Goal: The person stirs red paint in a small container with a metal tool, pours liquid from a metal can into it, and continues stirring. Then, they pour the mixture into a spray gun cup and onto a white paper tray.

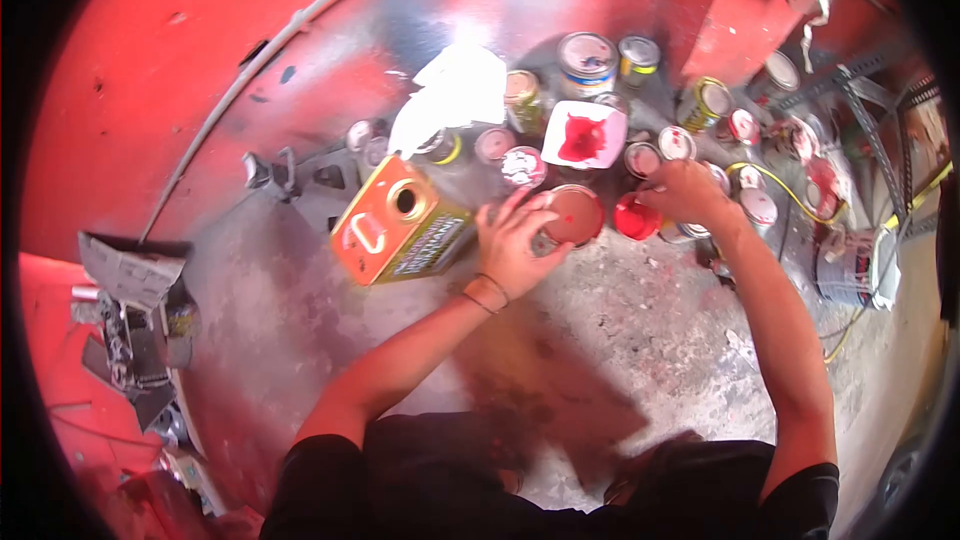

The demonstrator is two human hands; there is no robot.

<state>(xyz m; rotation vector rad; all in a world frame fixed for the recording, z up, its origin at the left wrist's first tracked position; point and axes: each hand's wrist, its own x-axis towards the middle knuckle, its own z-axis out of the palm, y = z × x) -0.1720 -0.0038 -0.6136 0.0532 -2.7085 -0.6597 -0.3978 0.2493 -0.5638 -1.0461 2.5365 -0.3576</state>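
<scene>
My left hand [515,245] has its fingers curved around a clear, round container at the left edge of a reddish-brown round can top [574,215]. Just left of it stands an orange and yellow rectangular tin [380,225] with a round open mouth and a handle. My right hand [685,192] reaches over the small cans on the right, its fingers bent together above a bright red round container [636,218]; whether it grips anything is hidden. Behind the can top lies a white square piece with red paint [585,135].
Several paint cans [587,58] stand along the red wall [250,0]. White paper [455,90] lies behind the tin. Dark parts [140,340] are heaped at the left. A yellow hose [790,190], a bucket [845,275] and a metal shelf frame [875,130] are at the right.
</scene>
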